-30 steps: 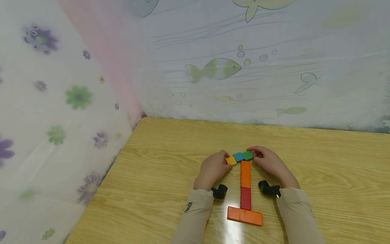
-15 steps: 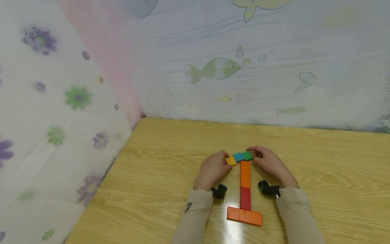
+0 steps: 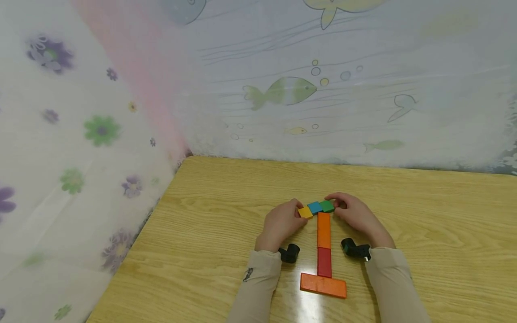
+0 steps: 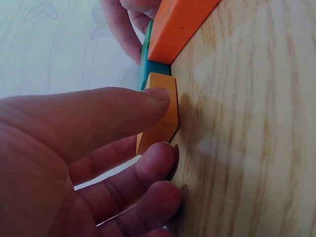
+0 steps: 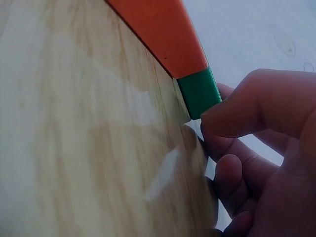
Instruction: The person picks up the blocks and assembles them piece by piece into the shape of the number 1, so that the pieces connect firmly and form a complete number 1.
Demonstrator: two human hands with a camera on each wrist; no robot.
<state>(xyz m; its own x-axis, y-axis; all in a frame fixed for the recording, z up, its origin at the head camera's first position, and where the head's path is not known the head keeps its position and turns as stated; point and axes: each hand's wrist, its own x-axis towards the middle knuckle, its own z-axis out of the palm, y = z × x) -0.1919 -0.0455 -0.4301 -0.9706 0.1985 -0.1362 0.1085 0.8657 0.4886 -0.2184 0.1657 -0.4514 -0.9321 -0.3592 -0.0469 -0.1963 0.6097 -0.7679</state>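
In the head view a yellow block (image 3: 305, 212), a blue block (image 3: 314, 207) and a green block (image 3: 326, 206) form a slanting row touching one another. My left hand (image 3: 281, 225) pinches the yellow block, its thumb on the near face and fingers behind. At the other end my right hand (image 3: 361, 217) holds the green block, thumb at its near corner and a finger reaching behind. Below the row stands a column of a long orange block (image 3: 324, 230) and a red block (image 3: 324, 262). A second orange block (image 3: 323, 285) lies crosswise at the bottom.
The blocks lie on a wood-grain table (image 3: 218, 215). A wall sheet (image 3: 355, 107) with fish drawings rises behind it, and a flowered sheet (image 3: 93, 179) borders the left side. Black wrist cameras (image 3: 289, 254) sit beside the column.
Both hands and the blocks keep their places relative to one another. The whole head view has shifted very slightly.
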